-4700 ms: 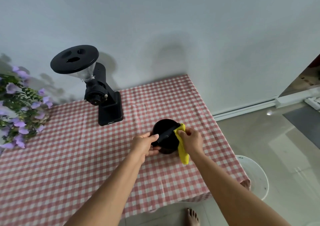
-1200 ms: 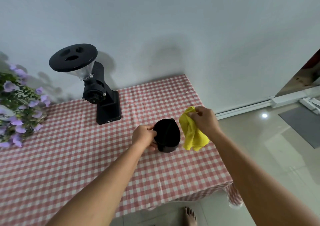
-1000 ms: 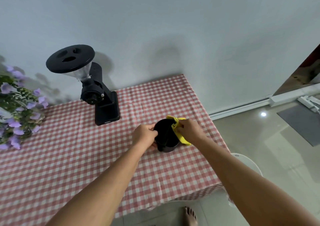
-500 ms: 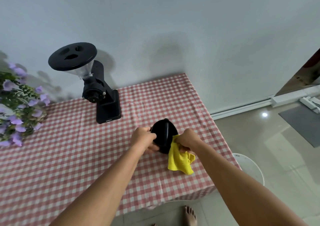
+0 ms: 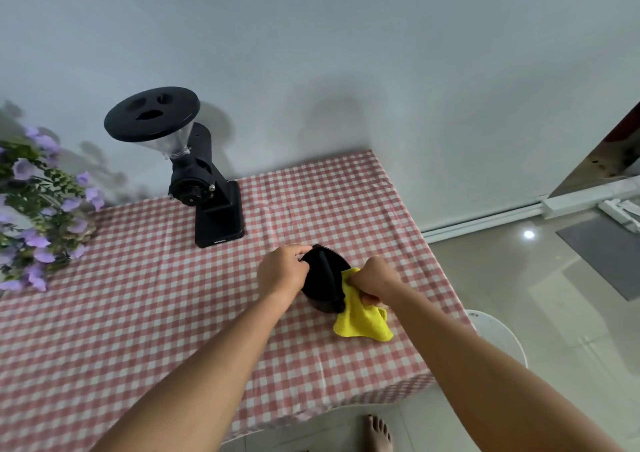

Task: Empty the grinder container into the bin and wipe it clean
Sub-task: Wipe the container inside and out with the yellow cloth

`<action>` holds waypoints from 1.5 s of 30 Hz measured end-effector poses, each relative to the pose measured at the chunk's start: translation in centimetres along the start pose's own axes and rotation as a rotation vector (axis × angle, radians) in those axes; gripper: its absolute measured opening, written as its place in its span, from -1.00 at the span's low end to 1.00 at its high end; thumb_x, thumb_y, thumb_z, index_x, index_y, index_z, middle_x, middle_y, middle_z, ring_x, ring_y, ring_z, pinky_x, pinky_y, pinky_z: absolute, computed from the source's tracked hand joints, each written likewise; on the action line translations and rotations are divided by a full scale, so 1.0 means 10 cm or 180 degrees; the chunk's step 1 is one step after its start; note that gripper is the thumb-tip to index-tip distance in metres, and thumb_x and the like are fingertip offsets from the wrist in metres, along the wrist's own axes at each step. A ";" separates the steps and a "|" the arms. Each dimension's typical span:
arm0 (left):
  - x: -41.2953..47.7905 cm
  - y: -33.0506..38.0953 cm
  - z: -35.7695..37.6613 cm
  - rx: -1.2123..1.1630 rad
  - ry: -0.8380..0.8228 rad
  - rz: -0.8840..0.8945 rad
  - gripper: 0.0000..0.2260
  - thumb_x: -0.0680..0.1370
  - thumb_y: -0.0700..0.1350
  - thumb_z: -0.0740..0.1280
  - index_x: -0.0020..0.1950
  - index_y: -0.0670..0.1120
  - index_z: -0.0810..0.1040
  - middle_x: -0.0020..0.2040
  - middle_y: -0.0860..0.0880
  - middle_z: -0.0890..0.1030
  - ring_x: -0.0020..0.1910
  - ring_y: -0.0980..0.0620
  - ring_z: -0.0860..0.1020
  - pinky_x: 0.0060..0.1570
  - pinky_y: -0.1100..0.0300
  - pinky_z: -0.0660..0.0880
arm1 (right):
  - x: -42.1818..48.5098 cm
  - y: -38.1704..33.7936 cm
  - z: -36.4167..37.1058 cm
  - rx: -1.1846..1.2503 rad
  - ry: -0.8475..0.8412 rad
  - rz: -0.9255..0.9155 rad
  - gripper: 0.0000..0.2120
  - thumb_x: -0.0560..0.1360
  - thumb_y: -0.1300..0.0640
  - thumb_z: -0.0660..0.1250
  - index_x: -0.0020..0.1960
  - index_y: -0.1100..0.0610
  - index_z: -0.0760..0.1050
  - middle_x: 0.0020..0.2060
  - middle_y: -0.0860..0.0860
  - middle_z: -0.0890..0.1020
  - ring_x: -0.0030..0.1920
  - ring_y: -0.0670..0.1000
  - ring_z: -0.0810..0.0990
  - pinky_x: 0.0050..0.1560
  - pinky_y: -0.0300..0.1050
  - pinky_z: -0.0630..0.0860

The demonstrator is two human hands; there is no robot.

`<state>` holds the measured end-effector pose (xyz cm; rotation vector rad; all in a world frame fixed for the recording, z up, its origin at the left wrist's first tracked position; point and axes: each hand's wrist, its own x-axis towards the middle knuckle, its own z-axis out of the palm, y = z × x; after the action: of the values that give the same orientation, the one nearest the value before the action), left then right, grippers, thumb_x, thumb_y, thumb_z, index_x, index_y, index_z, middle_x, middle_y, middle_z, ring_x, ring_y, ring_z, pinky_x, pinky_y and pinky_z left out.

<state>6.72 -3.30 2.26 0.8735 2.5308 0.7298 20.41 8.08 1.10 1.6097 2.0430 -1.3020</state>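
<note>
Head view: the grinder container [image 5: 323, 278] is gripped at its rim by the left hand [image 5: 282, 273], and a limp yellow cloth [image 5: 362, 323] is pinched by the right hand [image 5: 372, 278]. The container is judged light, rigid and slippery.

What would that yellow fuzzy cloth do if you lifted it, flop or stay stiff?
Probably flop: the yellow fuzzy cloth droops in folds below the right hand pinching it. Likely light too: a pinch holds it.
</note>
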 end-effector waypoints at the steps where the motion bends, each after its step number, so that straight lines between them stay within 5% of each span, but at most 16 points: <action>1: -0.01 -0.02 0.01 -0.0036 0.0107 -0.0028 -0.65 0.55 -0.23 0.33 0.23 0.11 0.68 0.17 0.00 0.72 -0.40 0.14 0.60 -0.49 0.26 0.49 | -0.02 -0.02 -0.02 0.0064 -0.0115 -0.0016 -0.82 0.48 0.14 0.32 -0.25 0.21 0.47 -0.50 0.08 0.55 -0.53 0.00 0.51 -0.50 -0.20 0.45; 6: 0.00 -0.05 -0.01 -0.0209 0.0366 -0.0061 -0.70 0.55 -0.21 0.33 0.23 0.04 0.65 0.02 0.03 0.74 -0.24 0.10 0.64 -0.31 0.13 0.61 | -0.16 -0.11 -0.29 -0.0012 -0.0415 -0.0199 -0.68 0.53 0.01 0.41 -0.24 0.21 0.46 -0.60 0.04 0.54 -0.64 -0.07 0.47 -0.56 -0.25 0.40; 9: 0.02 -0.02 -0.06 -0.0281 0.0403 -0.0124 -0.71 0.54 -0.21 0.34 0.21 0.03 0.65 0.04 0.03 0.73 -0.19 0.11 0.65 -0.23 0.10 0.65 | -0.16 -0.10 -0.39 -0.0041 0.0027 -0.0495 -0.64 0.53 -0.06 0.37 -0.26 0.20 0.51 -0.49 0.06 0.58 -0.47 0.02 0.55 -0.41 -0.14 0.49; 14: -0.01 0.04 -0.01 -0.0265 0.0320 0.0033 -0.73 0.56 -0.20 0.36 0.19 0.06 0.67 0.07 0.03 0.73 -0.12 0.07 0.68 -0.27 0.18 0.62 | -0.21 -0.20 -0.10 -0.0195 0.0485 -0.1069 -0.66 0.60 -0.03 0.24 -0.29 0.11 0.43 -0.35 -0.01 0.48 -0.32 0.00 0.48 -0.39 -0.14 0.31; 18: -0.07 0.17 0.07 0.0065 0.0318 0.0438 -0.71 0.58 -0.19 0.36 0.25 0.07 0.65 0.13 0.03 0.73 0.01 0.02 0.69 -0.13 0.18 0.62 | -0.16 -0.24 0.14 -0.0355 0.0846 -0.0922 -0.71 0.64 -0.06 0.16 -0.02 0.13 0.53 0.02 0.06 0.54 -0.15 0.06 0.59 -0.23 -0.03 0.53; 22: -0.04 0.18 0.05 0.0067 0.0411 0.0359 -0.75 0.57 -0.20 0.36 0.15 0.09 0.67 0.06 0.06 0.73 -0.09 0.05 0.67 -0.31 0.22 0.56 | -0.21 -0.16 0.26 -0.0828 0.0873 -0.1047 -0.71 0.65 -0.02 0.16 0.17 0.14 0.53 0.21 0.04 0.46 -0.07 0.08 0.58 -0.21 -0.03 0.47; 25: 0.01 0.16 0.03 0.0219 0.0404 0.0318 -0.76 0.57 -0.19 0.35 0.13 0.10 0.66 0.03 0.06 0.73 -0.17 0.06 0.63 -0.42 0.28 0.42 | -0.24 -0.09 0.29 -0.1493 0.0722 -0.1188 -0.73 0.63 0.00 0.23 0.19 0.14 0.54 0.21 0.05 0.45 -0.02 0.10 0.60 -0.17 -0.03 0.50; 32: 0.06 0.18 -0.02 0.0519 0.0256 0.0645 -0.73 0.60 -0.18 0.32 0.20 0.12 0.64 0.06 0.06 0.73 -0.05 0.06 0.68 -0.19 0.12 0.64 | -0.26 -0.01 -0.02 -0.2287 0.0308 -0.1536 -0.74 0.62 0.00 0.22 0.14 0.13 0.56 0.10 0.02 0.52 -0.05 0.05 0.59 -0.21 -0.10 0.44; 38: 0.11 0.17 -0.07 0.0668 0.0176 0.0955 -0.74 0.61 -0.14 0.33 0.24 0.13 0.64 0.05 0.06 0.74 -0.05 0.05 0.69 -0.13 0.12 0.63 | -0.10 0.02 -0.53 -0.0912 0.1004 -0.1506 -0.69 0.63 -0.02 0.20 0.04 0.17 0.61 -0.05 0.02 0.47 -0.04 0.08 0.53 -0.11 -0.09 0.37; 42: 0.09 0.19 -0.01 0.0814 0.0149 0.1283 -0.74 0.61 -0.12 0.35 0.26 0.13 0.63 0.02 0.05 0.75 -0.06 0.04 0.70 -0.14 0.16 0.62 | -0.03 -0.05 -0.37 -0.1368 0.0690 -0.1886 -0.73 0.65 -0.01 0.17 0.23 0.04 0.56 0.19 0.01 0.48 0.18 0.05 0.49 0.10 -0.06 0.47; 45: 0.07 0.21 0.02 0.0720 0.0185 0.1222 -0.73 0.61 -0.14 0.35 0.25 0.13 0.65 0.05 0.07 0.74 -0.04 0.06 0.69 -0.15 0.22 0.61 | 0.03 0.02 -0.23 -0.1597 0.0842 -0.1636 -0.75 0.65 -0.04 0.15 0.18 -0.01 0.54 0.06 -0.01 0.55 0.08 0.03 0.53 -0.07 -0.10 0.48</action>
<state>7.25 -1.40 3.23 1.4622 2.5592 0.5875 21.18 10.00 2.13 1.1146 2.7833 -0.6119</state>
